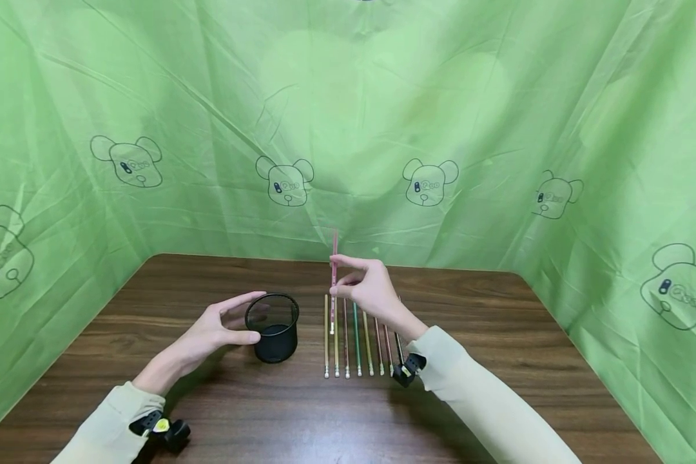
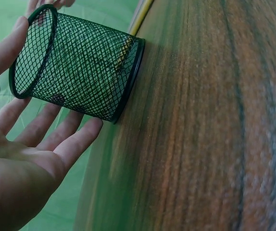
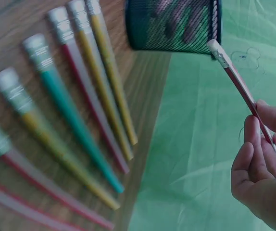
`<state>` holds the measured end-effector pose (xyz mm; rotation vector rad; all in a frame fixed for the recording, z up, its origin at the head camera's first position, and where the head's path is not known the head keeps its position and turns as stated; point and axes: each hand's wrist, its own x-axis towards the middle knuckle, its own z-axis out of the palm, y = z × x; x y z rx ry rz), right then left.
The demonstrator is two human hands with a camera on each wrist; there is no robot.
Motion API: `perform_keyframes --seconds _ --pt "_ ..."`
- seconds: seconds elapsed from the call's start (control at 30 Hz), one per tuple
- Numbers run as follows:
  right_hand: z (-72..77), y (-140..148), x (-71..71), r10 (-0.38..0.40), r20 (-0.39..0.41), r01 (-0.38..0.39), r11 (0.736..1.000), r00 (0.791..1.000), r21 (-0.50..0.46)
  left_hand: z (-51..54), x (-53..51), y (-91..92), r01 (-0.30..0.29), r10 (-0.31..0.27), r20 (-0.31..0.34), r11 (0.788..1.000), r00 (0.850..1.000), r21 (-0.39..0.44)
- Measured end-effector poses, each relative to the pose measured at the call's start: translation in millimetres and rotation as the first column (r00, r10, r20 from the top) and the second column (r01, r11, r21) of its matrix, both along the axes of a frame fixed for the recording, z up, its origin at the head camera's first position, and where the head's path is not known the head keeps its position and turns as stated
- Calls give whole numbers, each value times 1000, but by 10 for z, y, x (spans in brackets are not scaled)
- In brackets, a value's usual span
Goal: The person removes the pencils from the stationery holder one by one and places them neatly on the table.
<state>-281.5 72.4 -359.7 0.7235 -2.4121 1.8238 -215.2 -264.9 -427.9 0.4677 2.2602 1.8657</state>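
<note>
In the head view a black mesh pencil cup (image 1: pixel 276 345) stands upright on the table. My left hand (image 1: pixel 211 332) holds it from the left, thumb on the near side of the rim and fingers along the far side. The left wrist view shows the fingers spread against the mesh cup (image 2: pixel 87 62). Between thumb and fingers, my right hand (image 1: pixel 371 290) pinches a pink-red pencil (image 1: pixel 333 312), held upright with its white eraser end down. In the right wrist view the pencil's eraser (image 3: pixel 215 45) appears near the cup's rim; in the head view it is to the cup's right.
To the right of the cup lies a row of several pencils, among them a yellow pencil (image 1: pixel 327 341) and a green pencil (image 1: pixel 357 341), eraser ends toward me. My right forearm covers part of the row. A green cloth (image 1: pixel 354 129) hangs behind the wooden table (image 1: pixel 301 419).
</note>
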Motion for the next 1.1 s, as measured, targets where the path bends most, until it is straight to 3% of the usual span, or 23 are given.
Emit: perform_keyframes --seconds 0.37,1.1 --pt "-169 471 37 -63 50 61 997 997 47 7 -8 -8 -2 2 5 1000 1000 3" --pt "-436 1226 67 -107 132 93 990 986 107 -5 -14 6 -9 10 5 1000 1000 -15"
